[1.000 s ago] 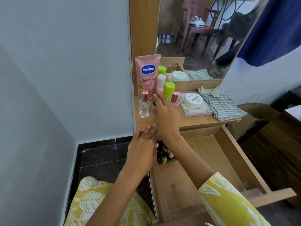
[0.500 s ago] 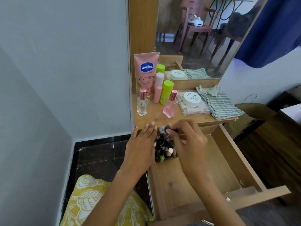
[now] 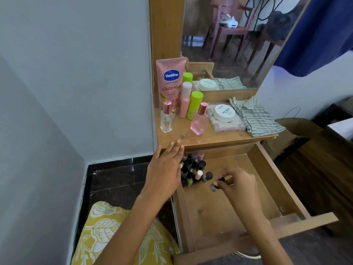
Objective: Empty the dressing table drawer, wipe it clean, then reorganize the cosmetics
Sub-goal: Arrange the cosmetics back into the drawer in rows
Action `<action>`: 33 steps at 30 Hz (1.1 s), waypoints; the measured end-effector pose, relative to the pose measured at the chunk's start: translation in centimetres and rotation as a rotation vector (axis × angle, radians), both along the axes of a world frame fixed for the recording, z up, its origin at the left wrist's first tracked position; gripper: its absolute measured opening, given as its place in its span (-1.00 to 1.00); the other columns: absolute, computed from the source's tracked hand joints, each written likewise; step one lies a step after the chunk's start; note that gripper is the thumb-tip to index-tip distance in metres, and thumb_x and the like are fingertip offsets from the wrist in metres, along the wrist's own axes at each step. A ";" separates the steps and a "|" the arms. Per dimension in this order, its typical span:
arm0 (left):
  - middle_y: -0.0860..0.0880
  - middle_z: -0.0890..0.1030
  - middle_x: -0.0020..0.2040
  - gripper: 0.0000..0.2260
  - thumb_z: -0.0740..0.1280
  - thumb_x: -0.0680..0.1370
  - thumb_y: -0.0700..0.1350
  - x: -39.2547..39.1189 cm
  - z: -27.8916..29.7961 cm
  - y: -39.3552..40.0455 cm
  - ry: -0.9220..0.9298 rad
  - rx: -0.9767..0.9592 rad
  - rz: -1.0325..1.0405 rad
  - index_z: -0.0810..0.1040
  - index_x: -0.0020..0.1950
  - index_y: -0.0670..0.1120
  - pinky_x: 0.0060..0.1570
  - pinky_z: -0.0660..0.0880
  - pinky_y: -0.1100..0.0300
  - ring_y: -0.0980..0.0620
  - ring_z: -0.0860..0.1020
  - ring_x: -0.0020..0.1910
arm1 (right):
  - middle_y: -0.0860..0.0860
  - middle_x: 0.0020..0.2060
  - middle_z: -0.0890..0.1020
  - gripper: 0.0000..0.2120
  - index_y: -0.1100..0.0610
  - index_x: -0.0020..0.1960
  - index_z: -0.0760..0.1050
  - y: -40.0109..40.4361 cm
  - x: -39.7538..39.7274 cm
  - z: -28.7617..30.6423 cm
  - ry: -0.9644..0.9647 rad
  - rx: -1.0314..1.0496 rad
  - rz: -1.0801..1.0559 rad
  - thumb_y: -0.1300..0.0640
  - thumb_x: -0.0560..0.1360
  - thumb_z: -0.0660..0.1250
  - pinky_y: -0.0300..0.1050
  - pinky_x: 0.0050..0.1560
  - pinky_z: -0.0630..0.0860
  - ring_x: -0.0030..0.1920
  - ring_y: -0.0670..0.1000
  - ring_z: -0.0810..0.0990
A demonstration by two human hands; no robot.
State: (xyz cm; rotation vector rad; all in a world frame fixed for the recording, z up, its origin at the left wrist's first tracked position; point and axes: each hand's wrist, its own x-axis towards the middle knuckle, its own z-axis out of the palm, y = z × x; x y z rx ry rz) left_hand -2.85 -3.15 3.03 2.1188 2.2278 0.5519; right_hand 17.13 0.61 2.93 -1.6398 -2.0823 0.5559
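Note:
The wooden drawer (image 3: pixel 263 180) of the dressing table stands pulled out. Several nail polish bottles (image 3: pixel 193 169) are packed upright in its back left corner. My right hand (image 3: pixel 238 182) is inside the drawer, fingertips pinched on a small dark-capped nail polish bottle (image 3: pixel 216 185) just right of that cluster. My left hand (image 3: pixel 165 169) rests flat with fingers together on the drawer's left wall and the tabletop edge, beside the bottles. On the tabletop (image 3: pixel 210 137) stand a pink Vaseline tube (image 3: pixel 170 83), two perfume bottles (image 3: pixel 166 117) (image 3: pixel 199 121), and pink and green bottles (image 3: pixel 191 104).
A white jar (image 3: pixel 223 112) sits on a clear case (image 3: pixel 225 125), with a striped cloth (image 3: pixel 256 117) to its right. The mirror (image 3: pixel 238 41) rises behind. A grey wall is on the left, dark floor below, and a brown bag (image 3: pixel 294 131) to the right.
My right hand left the bottles on the tabletop, came down with a small bottle and moved right and lower into the drawer. My left hand has stayed by the drawer's left side.

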 end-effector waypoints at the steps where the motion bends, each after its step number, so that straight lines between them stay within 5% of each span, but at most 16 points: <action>1: 0.08 -0.01 0.53 -0.53 0.07 0.63 -0.05 0.0 0.0 0.0 0.002 -0.001 0.000 0.02 0.53 0.01 0.41 -0.23 0.16 0.19 -0.07 0.49 | -0.16 -0.27 0.58 -0.69 -0.12 -0.34 0.46 -0.2 -0.2 -0.4 -0.004 -0.022 0.011 0.19 0.32 0.54 -0.24 -0.34 0.48 -0.32 -0.17 0.57; 11: 0.08 0.01 0.53 -0.53 0.08 0.63 -0.05 -0.1 -0.1 0.1 0.003 -0.001 0.004 0.05 0.52 0.01 0.41 -0.21 0.16 0.17 -0.04 0.49 | -0.08 -0.17 0.55 -0.78 -0.04 -0.20 0.46 1.2 -1.3 -1.8 -0.105 -0.070 -0.012 0.18 0.39 0.48 -0.25 -0.38 0.27 -0.21 -0.03 0.56; 16: 0.08 0.02 0.53 -0.54 0.08 0.63 -0.05 -0.1 -0.1 0.1 -0.001 -0.002 0.002 0.05 0.52 0.01 0.41 -0.21 0.16 0.17 -0.04 0.49 | -0.06 -0.10 0.55 -0.76 0.02 -0.02 0.48 1.0 -1.4 -2.1 -0.136 -0.095 0.006 0.15 0.39 0.48 -0.09 -0.22 0.46 -0.14 0.03 0.57; 23: 0.09 -0.01 0.53 -0.54 0.07 0.63 -0.05 -0.1 0.0 0.0 -0.006 -0.008 0.002 0.03 0.52 0.02 0.41 -0.24 0.16 0.19 -0.07 0.49 | -0.01 -0.04 0.60 -0.70 0.04 0.12 0.50 1.7 -1.7 -2.2 -0.184 -0.105 0.012 0.17 0.42 0.44 -0.11 -0.19 0.48 -0.10 0.03 0.59; 33: 0.09 -0.03 0.53 -0.53 0.06 0.63 -0.06 -0.2 -0.2 0.1 -0.012 -0.016 0.001 0.01 0.53 0.02 0.42 -0.24 0.16 0.19 -0.09 0.49 | 0.06 -0.09 0.55 -0.84 0.11 -0.05 0.60 2.8 -1.8 -2.3 -0.175 -0.111 0.030 0.26 0.39 0.45 -0.10 -0.21 0.46 -0.15 0.08 0.58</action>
